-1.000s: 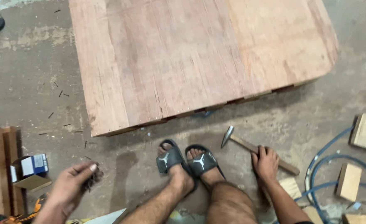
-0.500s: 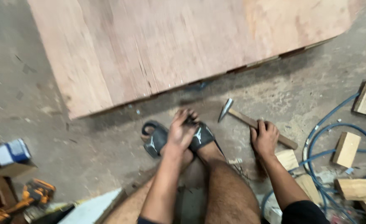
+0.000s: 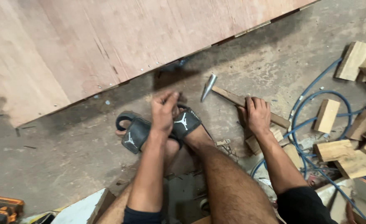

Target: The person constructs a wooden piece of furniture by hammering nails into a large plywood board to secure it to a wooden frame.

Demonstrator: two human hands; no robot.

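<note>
Wooden-handled hammer (image 3: 237, 97): right hand (image 3: 258, 115) wraps its handle, head resting on the concrete floor (image 3: 58, 157) beside the plywood panel (image 3: 108, 41) edge. Left hand (image 3: 164, 112): fingers curled over the feet; contents cannot be told.

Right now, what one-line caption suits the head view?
Crouched on concrete beside a plywood panel, right hand rests on a hammer, left hand above black slide sandals.
</note>
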